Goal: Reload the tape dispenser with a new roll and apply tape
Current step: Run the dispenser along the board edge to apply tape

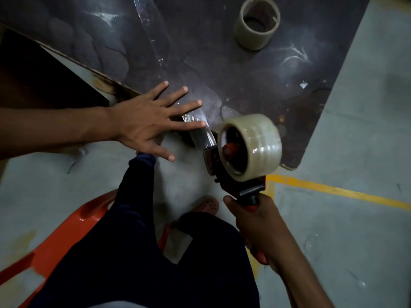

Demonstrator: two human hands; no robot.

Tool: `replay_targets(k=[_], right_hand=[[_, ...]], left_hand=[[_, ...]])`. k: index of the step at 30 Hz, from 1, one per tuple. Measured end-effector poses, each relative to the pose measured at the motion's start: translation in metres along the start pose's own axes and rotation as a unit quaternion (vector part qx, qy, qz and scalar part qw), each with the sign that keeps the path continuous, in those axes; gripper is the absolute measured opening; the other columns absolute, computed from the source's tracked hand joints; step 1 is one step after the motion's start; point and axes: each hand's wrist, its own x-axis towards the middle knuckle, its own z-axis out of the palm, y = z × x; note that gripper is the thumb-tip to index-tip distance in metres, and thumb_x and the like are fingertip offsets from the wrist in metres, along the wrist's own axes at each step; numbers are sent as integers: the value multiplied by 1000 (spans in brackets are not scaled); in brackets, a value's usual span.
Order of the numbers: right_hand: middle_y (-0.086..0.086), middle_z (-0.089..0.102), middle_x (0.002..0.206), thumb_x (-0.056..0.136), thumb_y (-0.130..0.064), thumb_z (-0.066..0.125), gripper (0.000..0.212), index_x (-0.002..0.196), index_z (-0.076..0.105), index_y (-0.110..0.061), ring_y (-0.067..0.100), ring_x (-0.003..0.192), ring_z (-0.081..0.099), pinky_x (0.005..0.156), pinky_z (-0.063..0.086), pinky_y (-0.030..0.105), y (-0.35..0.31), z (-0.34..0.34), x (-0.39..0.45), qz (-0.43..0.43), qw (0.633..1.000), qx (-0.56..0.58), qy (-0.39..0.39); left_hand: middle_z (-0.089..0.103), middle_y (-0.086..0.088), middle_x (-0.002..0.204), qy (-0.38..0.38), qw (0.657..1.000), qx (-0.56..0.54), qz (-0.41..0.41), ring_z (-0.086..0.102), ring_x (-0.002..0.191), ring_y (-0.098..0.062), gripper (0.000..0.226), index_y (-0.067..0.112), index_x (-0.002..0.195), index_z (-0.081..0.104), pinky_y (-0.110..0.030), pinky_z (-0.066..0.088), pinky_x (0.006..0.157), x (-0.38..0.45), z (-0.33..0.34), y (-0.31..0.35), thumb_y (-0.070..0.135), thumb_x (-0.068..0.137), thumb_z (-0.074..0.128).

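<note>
My right hand (pixel 258 221) grips the handle of a red and black tape dispenser (pixel 224 170) loaded with a full clear roll (pixel 262 147), held just off the near edge of a dark board (pixel 244 74). A strip of clear tape (pixel 153 41) runs along the board from the far side and stretches past the edge to the dispenser. My left hand (pixel 146 121) lies flat with fingers spread, pressing the near end of the strip onto the board. A second, nearly spent tape roll (pixel 255 25) stands on the board at the far right.
The board lies on a grey concrete floor (pixel 355 230) with a yellow painted line (pixel 338 191). An orange plastic seat (pixel 66 236) and my dark-trousered legs (pixel 155 252) fill the lower left. A brown box flap (pixel 40 81) rises at the left.
</note>
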Motion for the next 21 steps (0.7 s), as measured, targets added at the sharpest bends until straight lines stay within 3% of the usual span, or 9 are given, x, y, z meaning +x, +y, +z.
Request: replay_targets(k=[3,7,10,12,15,21], right_hand=[[-12,49,34,95,-24,74,46,52,59,-27,1,29,44,43,34,21,3,-3,0,-9,998,-55,-3],[-14,48,34,90,-30,79,49,53,47,-27,2,29,43,44,31,21,7,-5,5,-38,987,-159,7],[-7,45,35,93,-25,75,50,48,54,-26,4,28,37,48,31,28,3,-1,12,13,994,-106,0],[-4,41,37,96,-25,71,46,55,51,-22,17,28,34,47,30,31,-3,4,18,55,997,-61,-7],[-3,36,37,99,-24,68,45,61,45,-19,18,28,30,44,28,27,-11,12,23,75,996,-35,-16],[-4,37,38,99,-24,67,44,63,42,-19,16,30,31,41,28,23,-15,27,17,103,994,22,-2]], left_hand=[[-11,-7,180,0,1000,-4,-2,-8,163,-46,103,46,165,-15,-72,6,128,1,0,1,99,85,20],[-12,-6,180,2,1000,-9,-6,-10,163,-45,104,47,164,-18,-72,5,128,0,1,1,98,85,25],[-11,-7,180,3,1000,-13,-7,-9,163,-46,103,47,164,-17,-72,5,128,0,-1,1,98,85,25],[-12,-7,180,10,1000,-14,-1,-8,164,-46,102,48,163,-20,-73,5,128,-1,0,1,98,85,22],[-14,-6,179,12,1000,-6,-3,-10,164,-44,103,49,161,-25,-72,6,128,-1,2,0,99,84,22],[-17,-4,179,5,1000,-9,-16,-12,164,-44,106,45,165,-17,-72,4,128,-1,2,3,100,83,22]])
